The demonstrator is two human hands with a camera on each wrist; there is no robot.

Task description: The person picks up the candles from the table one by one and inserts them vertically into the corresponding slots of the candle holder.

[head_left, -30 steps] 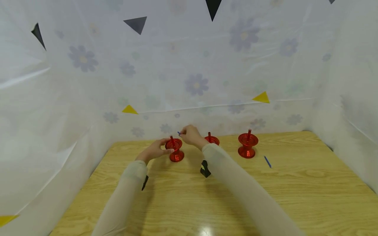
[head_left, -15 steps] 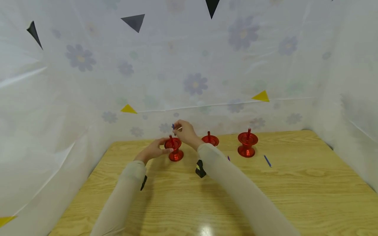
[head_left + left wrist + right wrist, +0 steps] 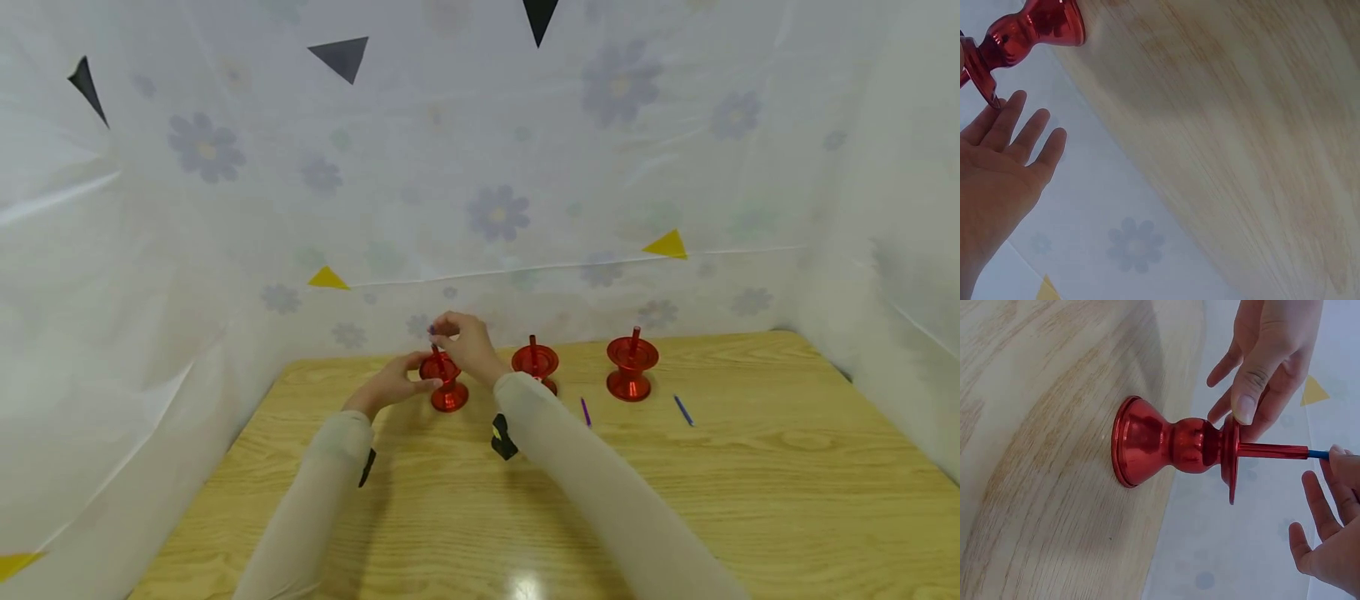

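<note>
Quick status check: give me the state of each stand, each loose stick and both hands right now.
left red stand: upright on the table, blue stick at its post tip.
middle red stand: upright, untouched.
right red stand: upright, untouched.
purple stick: lying loose on the table.
blue loose stick: lying loose on the table.
left hand: thumb on the left stand's top disc.
right hand: pinches the blue stick.

Both arms wear thin, close-fitting sleeves of pale beige, slightly sheer cloth down to the wrists. A small black device hangs under each wrist. The hands are bare.
</note>
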